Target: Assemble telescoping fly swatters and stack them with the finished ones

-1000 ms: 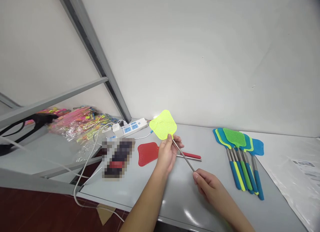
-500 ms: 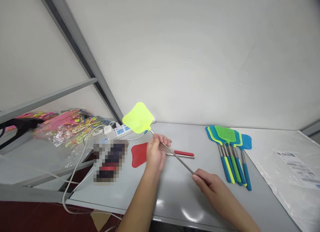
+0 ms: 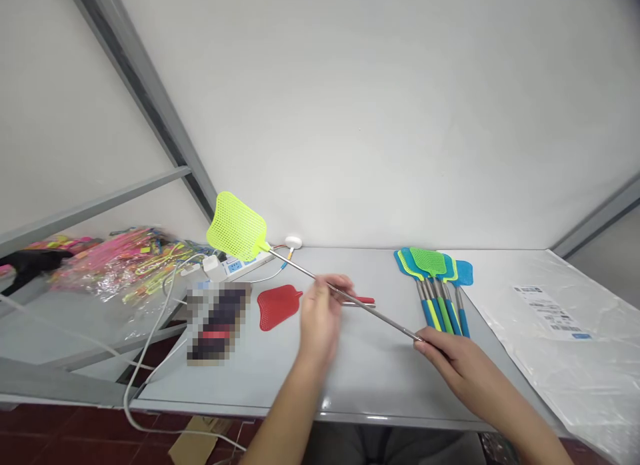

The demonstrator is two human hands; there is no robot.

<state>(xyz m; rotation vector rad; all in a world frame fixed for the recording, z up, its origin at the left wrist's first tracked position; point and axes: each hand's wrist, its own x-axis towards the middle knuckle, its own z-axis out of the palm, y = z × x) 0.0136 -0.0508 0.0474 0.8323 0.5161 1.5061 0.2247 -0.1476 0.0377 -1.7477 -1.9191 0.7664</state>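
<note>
A yellow fly swatter with a thin metal rod is held slantwise above the table, its perforated head up at the left. My left hand pinches the rod near its middle. My right hand is closed around the lower end, hiding the handle. Beneath them a red fly swatter lies on the table, partly covered by my left hand; a red handle and a metal rod show beyond my fingers. To the right, several blue, green and yellow fly swatters lie in an overlapping row, handles toward me.
A white plastic package with a label covers the table's right side. At the left are a power strip with white cables, a pixelated dark object and clear bags of colourful items. Grey frame bars stand at the left.
The swatter's yellow head has moved left and up, and more of its metal rod shows. My right hand has shifted right, away from my left hand. The view has also shifted slightly.
</note>
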